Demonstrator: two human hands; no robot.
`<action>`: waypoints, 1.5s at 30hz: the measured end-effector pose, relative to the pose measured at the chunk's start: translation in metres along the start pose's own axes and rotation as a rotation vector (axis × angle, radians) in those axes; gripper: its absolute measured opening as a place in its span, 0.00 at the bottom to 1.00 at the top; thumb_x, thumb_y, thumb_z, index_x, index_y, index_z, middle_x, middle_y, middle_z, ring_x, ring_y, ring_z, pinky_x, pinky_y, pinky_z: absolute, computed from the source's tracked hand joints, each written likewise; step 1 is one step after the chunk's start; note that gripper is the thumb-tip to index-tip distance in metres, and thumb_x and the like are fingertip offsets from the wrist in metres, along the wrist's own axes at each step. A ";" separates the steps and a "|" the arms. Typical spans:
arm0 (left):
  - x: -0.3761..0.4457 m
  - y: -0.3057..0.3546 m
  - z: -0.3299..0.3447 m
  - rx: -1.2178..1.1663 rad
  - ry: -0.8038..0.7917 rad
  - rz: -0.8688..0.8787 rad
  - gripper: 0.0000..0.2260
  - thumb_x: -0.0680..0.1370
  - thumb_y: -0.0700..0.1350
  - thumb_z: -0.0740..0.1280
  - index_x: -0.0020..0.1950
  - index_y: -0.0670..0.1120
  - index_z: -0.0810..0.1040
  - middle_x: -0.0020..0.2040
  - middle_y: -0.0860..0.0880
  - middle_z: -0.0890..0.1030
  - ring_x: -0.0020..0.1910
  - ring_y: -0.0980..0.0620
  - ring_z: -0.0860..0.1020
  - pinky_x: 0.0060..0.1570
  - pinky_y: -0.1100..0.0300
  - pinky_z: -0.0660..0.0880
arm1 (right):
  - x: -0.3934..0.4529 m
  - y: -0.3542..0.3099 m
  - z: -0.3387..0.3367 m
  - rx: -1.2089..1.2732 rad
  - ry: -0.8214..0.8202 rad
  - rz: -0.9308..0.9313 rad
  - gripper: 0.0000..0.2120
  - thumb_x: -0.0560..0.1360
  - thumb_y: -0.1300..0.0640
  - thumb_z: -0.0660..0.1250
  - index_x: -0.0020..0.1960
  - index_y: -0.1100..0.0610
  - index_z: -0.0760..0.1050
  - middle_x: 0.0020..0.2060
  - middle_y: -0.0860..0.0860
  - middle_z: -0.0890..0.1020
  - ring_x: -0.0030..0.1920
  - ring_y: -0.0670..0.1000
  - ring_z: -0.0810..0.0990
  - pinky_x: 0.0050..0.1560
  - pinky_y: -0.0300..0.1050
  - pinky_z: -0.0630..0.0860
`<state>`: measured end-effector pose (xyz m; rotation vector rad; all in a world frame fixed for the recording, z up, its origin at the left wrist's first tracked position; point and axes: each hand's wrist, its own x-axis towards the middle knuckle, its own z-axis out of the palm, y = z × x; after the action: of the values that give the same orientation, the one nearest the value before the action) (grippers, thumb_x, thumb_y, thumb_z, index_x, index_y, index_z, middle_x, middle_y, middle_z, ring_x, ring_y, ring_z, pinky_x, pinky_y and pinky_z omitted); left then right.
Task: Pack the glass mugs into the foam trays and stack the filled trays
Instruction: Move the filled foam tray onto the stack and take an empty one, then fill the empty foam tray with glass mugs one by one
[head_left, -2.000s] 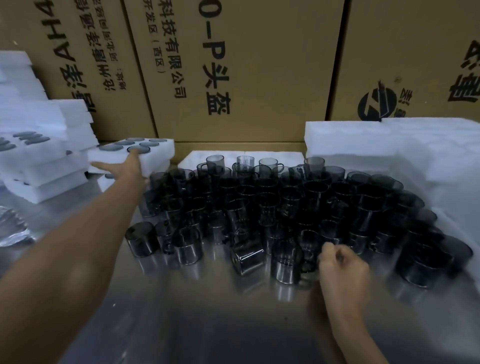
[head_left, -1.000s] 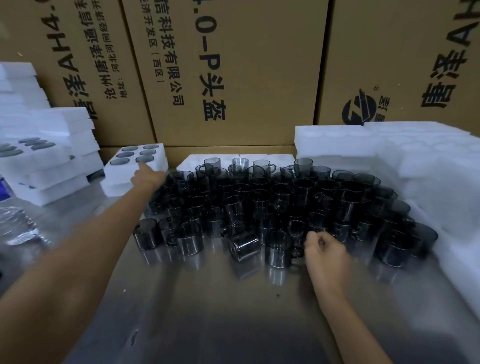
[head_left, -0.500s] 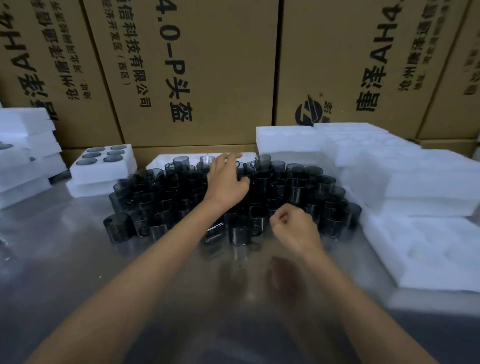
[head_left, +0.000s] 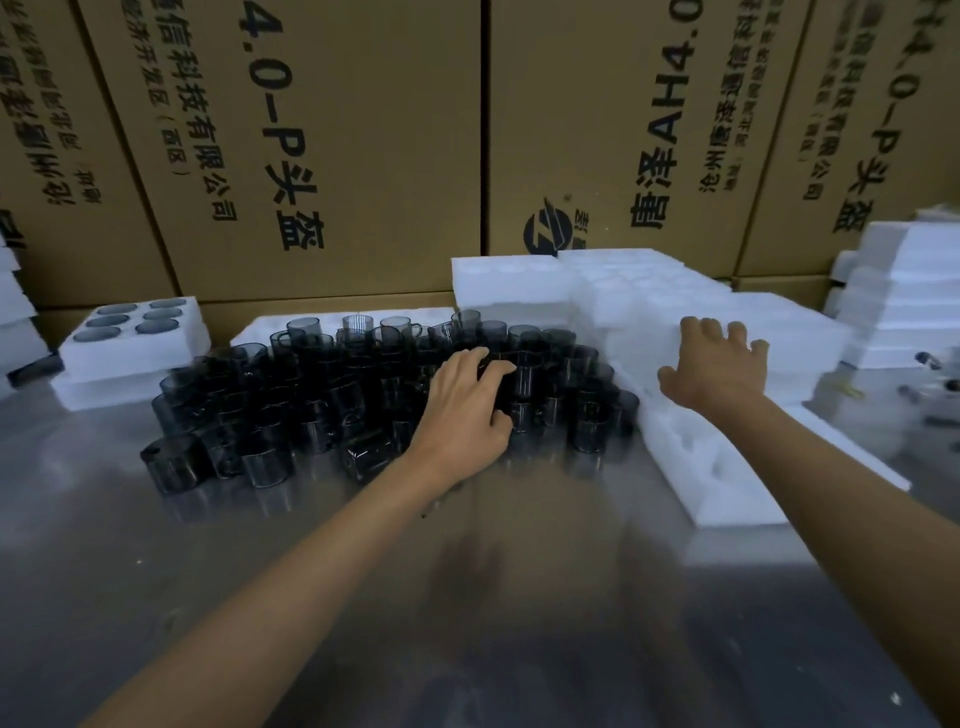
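our right hand (head_left: 719, 366) lies flat, fingers spread, on the empty foam tray (head_left: 810, 343) at the right, while our left hand (head_left: 467, 400) curls over the glass mugs (head_left: 311, 405), holding none we can tell.

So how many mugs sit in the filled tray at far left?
6: all in the filled tray at far left, two rows of three; the nearest-left pocket's mug is only faintly visible.

mugs (head_left: 363, 395) cluster at table (head_left: 467, 597) centre | filled tray (head_left: 135, 332) at 10 o'clock of them | foam trays (head_left: 779, 353) at 3 o'clock, stacked | cartons (head_left: 363, 156) at 12 o'clock, behind everything
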<state>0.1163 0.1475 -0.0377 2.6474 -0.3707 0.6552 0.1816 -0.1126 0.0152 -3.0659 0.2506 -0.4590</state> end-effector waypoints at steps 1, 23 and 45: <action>-0.002 -0.001 0.000 0.003 -0.003 0.001 0.25 0.78 0.42 0.62 0.76 0.49 0.64 0.77 0.45 0.58 0.78 0.47 0.50 0.76 0.49 0.48 | 0.002 0.003 0.004 -0.004 0.047 -0.022 0.25 0.79 0.50 0.63 0.73 0.56 0.61 0.70 0.57 0.68 0.73 0.61 0.60 0.71 0.58 0.59; -0.044 -0.032 -0.034 -0.736 -0.063 -0.460 0.13 0.78 0.46 0.69 0.63 0.53 0.76 0.53 0.50 0.82 0.45 0.54 0.80 0.43 0.63 0.74 | -0.192 -0.116 0.007 0.444 0.082 -0.816 0.19 0.73 0.41 0.64 0.56 0.53 0.68 0.38 0.44 0.71 0.38 0.49 0.68 0.50 0.48 0.64; -0.082 -0.116 -0.024 -0.300 0.058 -0.608 0.28 0.73 0.46 0.75 0.72 0.53 0.72 0.59 0.45 0.73 0.53 0.52 0.73 0.57 0.60 0.68 | -0.205 -0.145 0.027 1.025 -0.496 -0.830 0.12 0.76 0.50 0.67 0.36 0.53 0.80 0.35 0.44 0.82 0.46 0.44 0.79 0.55 0.41 0.73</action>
<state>0.0759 0.2744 -0.0933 2.2676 0.3245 0.4310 0.0182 0.0639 -0.0615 -2.0087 -0.9632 0.1702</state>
